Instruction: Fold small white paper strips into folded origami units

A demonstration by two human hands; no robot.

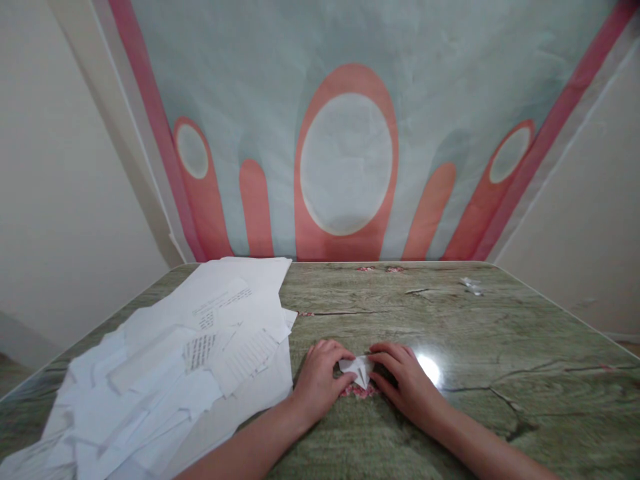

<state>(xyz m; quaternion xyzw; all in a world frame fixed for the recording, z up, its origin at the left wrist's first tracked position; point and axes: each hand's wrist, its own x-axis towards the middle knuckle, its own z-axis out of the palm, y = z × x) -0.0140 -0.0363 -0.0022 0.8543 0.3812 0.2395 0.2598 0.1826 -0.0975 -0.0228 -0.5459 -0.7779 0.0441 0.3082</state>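
Observation:
Between my two hands is a small folded piece of white paper (358,371), pointed at its near end and with a crease down its middle. My left hand (324,375) pinches its left side between thumb and fingers. On the other side, my right hand (404,380) grips the right edge with thumb and forefinger. The folded paper is just above or on the wood-patterned table (400,307); I cannot tell which. A reddish patch of the tabletop pattern shows beneath its near tip.
A large, loose heap of white paper sheets and scraps (150,380), some printed, covers the table's left side. Small paper bits (471,287) lie at the far right. Behind the table's far edge hangs a grey-green wall covering (270,80) with red shapes.

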